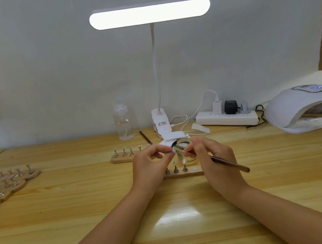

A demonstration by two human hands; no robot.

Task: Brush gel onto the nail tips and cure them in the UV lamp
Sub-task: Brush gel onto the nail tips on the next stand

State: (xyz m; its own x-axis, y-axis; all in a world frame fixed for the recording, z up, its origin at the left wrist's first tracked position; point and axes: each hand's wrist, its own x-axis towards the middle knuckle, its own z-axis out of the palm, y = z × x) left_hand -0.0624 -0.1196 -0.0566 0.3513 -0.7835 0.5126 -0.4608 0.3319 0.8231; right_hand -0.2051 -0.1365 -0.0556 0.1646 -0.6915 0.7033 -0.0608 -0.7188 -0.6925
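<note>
Wooden counter (66,218) against a white wall, lit by a clip lamp (149,13). Glass jar (184,149) holds clear gel. Left hand (151,164) pinches a nail tip (173,151); right hand (212,156) grips the brush (230,163). UV lamp (307,107) sits far right, with a wooden strip inside.

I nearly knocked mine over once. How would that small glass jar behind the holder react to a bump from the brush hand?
The jar looks squat and wide, so it would probably slide rather than tip. Being glass and open, it may spill or chip. The right hand works very close to it.
</note>
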